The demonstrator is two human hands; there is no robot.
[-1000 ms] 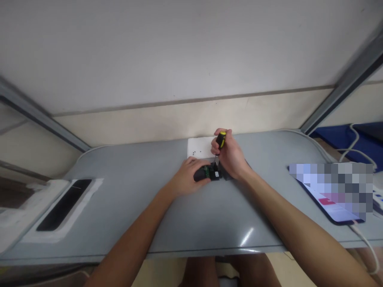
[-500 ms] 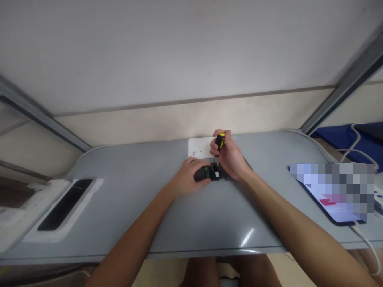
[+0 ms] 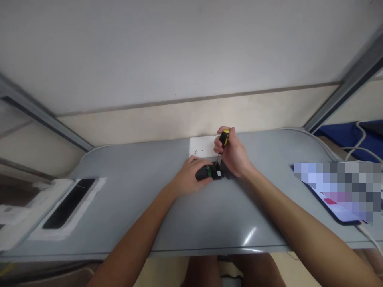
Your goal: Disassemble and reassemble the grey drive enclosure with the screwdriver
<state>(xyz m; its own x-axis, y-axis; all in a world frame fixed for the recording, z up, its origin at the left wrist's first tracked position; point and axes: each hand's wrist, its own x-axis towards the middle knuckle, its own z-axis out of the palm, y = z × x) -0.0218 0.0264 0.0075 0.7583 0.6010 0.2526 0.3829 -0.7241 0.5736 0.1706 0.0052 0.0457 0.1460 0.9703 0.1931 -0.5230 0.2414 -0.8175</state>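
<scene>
My left hand (image 3: 187, 176) is closed around a small black device (image 3: 208, 173) with a green circuit board showing inside it, pressing it to the grey table (image 3: 179, 215). My right hand (image 3: 235, 155) grips a screwdriver (image 3: 223, 140) with a yellow and black handle, held upright with its tip down on the device. Just behind the hands lies a white sheet (image 3: 202, 146) with several tiny dark screws on it.
A black phone-like slab (image 3: 68, 203) rests in white packaging at the table's left end. At the right a tablet (image 3: 336, 191) with a lit screen lies with a white cable (image 3: 369, 235) running off it. A wall stands close behind the table.
Both hands stay on the device and screwdriver; the view has shifted slightly, so everything sits a little further right. The right hand's fingers have shifted a little on the handle.
</scene>
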